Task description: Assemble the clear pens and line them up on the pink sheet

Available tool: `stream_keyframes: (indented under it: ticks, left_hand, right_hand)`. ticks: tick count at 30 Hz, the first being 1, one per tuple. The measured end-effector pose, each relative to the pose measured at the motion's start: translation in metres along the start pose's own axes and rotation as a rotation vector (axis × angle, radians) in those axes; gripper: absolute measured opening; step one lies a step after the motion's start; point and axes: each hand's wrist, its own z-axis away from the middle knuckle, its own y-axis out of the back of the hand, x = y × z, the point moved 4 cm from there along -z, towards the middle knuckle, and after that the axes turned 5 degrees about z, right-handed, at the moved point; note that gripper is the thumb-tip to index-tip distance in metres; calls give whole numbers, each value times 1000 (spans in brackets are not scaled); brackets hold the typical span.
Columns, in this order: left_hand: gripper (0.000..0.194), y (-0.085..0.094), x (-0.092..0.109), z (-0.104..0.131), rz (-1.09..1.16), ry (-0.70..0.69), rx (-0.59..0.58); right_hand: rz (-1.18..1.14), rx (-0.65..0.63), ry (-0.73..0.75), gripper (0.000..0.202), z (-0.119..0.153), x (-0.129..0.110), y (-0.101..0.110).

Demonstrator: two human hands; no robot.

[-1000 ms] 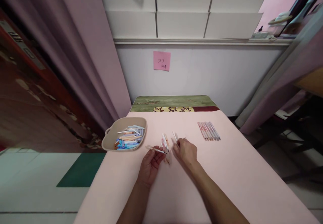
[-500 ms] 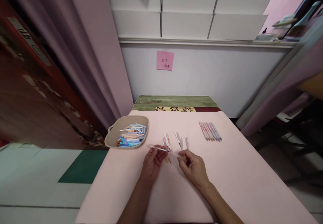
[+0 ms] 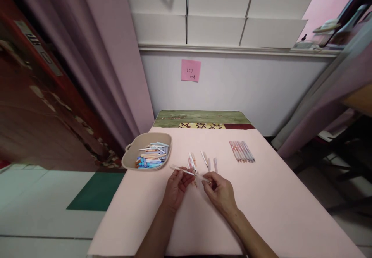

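My left hand (image 3: 176, 186) pinches a thin white pen refill (image 3: 186, 171), which lies slantwise over the fingers with a clearer part at its left end. My right hand (image 3: 220, 190) is closed on a pale translucent pen barrel (image 3: 201, 177). The refill's right end meets the barrel's left end; whether it is inside cannot be made out. Just beyond the hands lie pen parts: a white refill (image 3: 192, 162), a dark-tipped refill (image 3: 204, 157) and a pale barrel piece (image 3: 215, 165). Some pieces under the hands are partly hidden.
A beige basket (image 3: 128, 161) with many pens and pen parts stands at the table's left edge. A row of several pens (image 3: 241, 151) lies at the right. Pink cloth (image 3: 276, 207) covers the table. A pink note (image 3: 190, 70) sticks to the wall.
The right hand has shifted slightly left, bringing the barrel up to the end of the refill; a small gap showed before. The left hand has hardly moved.
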Motion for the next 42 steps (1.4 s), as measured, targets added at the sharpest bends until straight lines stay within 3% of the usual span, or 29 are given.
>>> stream_keyframes:
  ticks: [17, 33, 42]
  left_hand:
    - [16, -7, 0, 4, -55, 29, -46]
    - [15, -7, -1, 4, -76, 30, -49]
    - [15, -9, -1, 4, -90, 18, -46]
  right_hand:
    - [-145, 117, 73, 11, 3, -6, -18]
    - [-111, 208, 204, 10, 6, -6, -19]
    - [-74, 166, 156, 16, 7, -4, -20]
